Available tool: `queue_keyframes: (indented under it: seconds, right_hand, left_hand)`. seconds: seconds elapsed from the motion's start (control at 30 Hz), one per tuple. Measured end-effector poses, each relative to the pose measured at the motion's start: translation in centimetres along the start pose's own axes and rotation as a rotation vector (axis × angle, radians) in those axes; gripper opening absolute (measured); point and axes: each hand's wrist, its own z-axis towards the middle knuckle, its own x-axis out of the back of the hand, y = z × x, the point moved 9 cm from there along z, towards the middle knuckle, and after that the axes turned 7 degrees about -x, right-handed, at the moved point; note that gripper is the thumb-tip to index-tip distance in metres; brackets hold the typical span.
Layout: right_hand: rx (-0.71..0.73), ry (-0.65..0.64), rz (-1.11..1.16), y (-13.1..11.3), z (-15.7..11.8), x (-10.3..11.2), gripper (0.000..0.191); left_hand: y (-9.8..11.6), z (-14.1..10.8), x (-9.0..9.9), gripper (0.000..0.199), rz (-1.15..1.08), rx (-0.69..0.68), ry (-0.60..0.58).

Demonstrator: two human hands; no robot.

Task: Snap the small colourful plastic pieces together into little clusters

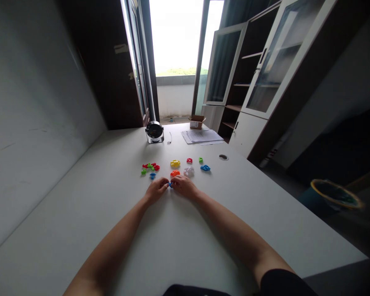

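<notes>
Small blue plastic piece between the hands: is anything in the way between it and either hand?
Nothing visible stands in the way: the small blue plastic piece is held directly between the left hand and right hand. The orange plastic piece lies beyond the hands.

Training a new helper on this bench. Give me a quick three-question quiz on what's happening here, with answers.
1. What colour is the small piece between the fingertips of the left hand and the right hand?
2. True or false: the orange piece lies nearer the hands than the yellow piece.
3. In this view, is the red and green cluster left or right of the yellow piece?

Key: 1. Blue. 2. True. 3. Left.
</notes>
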Motion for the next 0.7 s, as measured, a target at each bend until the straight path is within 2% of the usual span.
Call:
queue_keyframes:
  seconds: [0.7]
  right_hand:
    - [-0.012,-0.018,0.019,0.10,0.09,-0.19,0.008]
  left_hand:
    - [-0.04,0.01,-0.10,0.019,0.034,0.011,-0.022]
